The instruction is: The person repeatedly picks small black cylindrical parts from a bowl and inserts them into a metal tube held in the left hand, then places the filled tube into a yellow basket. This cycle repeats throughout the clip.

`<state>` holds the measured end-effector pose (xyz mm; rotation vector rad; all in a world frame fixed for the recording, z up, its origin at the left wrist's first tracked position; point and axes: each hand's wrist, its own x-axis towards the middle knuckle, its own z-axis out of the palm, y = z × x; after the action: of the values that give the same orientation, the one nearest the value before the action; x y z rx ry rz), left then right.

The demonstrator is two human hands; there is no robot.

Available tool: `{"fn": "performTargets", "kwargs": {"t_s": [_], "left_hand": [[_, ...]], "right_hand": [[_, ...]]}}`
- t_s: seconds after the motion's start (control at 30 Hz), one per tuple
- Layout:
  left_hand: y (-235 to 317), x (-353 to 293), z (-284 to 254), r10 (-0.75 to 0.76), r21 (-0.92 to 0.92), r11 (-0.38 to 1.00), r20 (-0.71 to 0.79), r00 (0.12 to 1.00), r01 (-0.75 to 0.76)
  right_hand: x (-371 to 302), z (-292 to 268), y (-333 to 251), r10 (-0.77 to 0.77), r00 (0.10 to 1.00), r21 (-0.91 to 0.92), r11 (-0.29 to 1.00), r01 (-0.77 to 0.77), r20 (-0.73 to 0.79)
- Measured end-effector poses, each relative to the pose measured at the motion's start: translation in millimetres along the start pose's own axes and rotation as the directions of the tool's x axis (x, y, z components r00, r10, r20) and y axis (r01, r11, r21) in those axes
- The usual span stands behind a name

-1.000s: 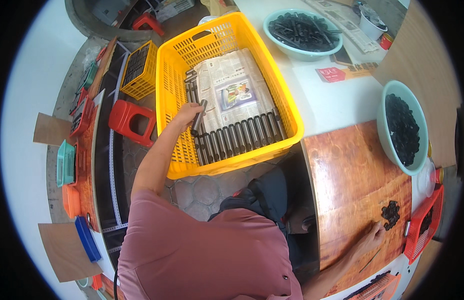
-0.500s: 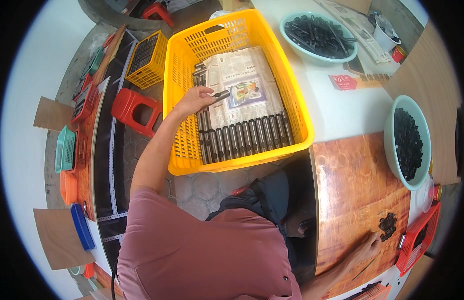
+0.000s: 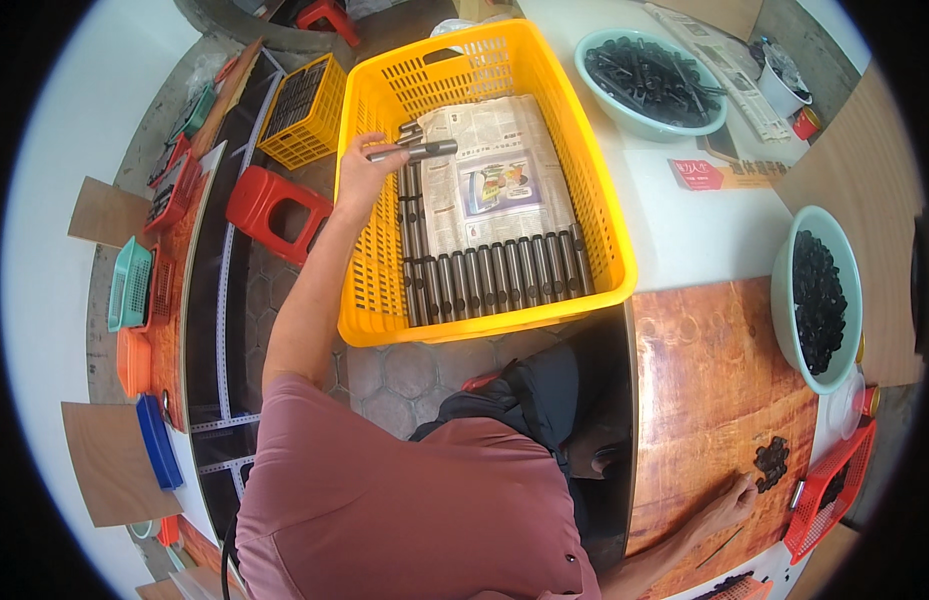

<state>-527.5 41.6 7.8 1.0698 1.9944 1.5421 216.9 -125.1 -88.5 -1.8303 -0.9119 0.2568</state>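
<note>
My left hand (image 3: 360, 172) is closed around one end of a dark grey metal cylinder (image 3: 430, 150). It holds the piece nearly level, above the left side of a large yellow plastic basket (image 3: 484, 326). Printed newspaper (image 3: 454, 205) covers much of the basket's inside. Along the near side stands a row of similar metal cylinders (image 3: 499, 275), with more down the left side, partly under my hand. Over on the right, my right hand (image 3: 729, 500) rests on a wood-grain tabletop (image 3: 704, 390), fingers drawn together beside a small heap of black parts (image 3: 771, 462). Whatever those fingers hold is too small to make out.
Two pale green basins, one with long dark parts (image 3: 649, 80) and one with small black parts (image 3: 819, 300), stand at the right. A red basket (image 3: 829, 500) sits by the table's right edge. Left of the yellow basket are a red stool (image 3: 274, 215) and a smaller yellow crate (image 3: 299, 115).
My left hand has moved away from me and slightly left, carrying the metal cylinder, which now lies more level. My right hand stays beside the black parts.
</note>
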Motion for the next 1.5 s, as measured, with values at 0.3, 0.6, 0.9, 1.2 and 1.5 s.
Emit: {"fn": "performTargets", "kwargs": {"t_s": [0.3, 0.6, 0.9, 1.2, 1.5], "left_hand": [[-1, 4, 7, -0.120, -0.539, 0.834, 0.027, 0.992, 0.115], [-29, 13, 8, -0.268, -0.175, 0.939, 0.171, 0.948, 0.297], [-108, -6, 15, -0.359, 0.735, 0.678, 0.313, 0.879, 0.015], [-122, -34, 24, -0.673, 0.784, 0.565, 0.256, 0.694, 0.259], [-126, -44, 30, -0.763, 0.787, 0.489, 0.178, 0.621, 0.375]], "right_hand": [[-2, 3, -5, 0.003, 1.000, 0.002, 1.000, -0.003, 0.004], [-2, 6, -2, -0.020, 1.000, 0.070, 0.997, 0.020, -0.008], [1, 1, 4, -0.007, 1.000, 0.017, 1.000, 0.006, 0.009], [0, 3, -6, -0.012, 1.000, -0.015, 1.000, 0.012, 0.008], [-3, 5, -12, -0.040, 0.999, -0.092, 0.995, 0.038, -0.025]]}}
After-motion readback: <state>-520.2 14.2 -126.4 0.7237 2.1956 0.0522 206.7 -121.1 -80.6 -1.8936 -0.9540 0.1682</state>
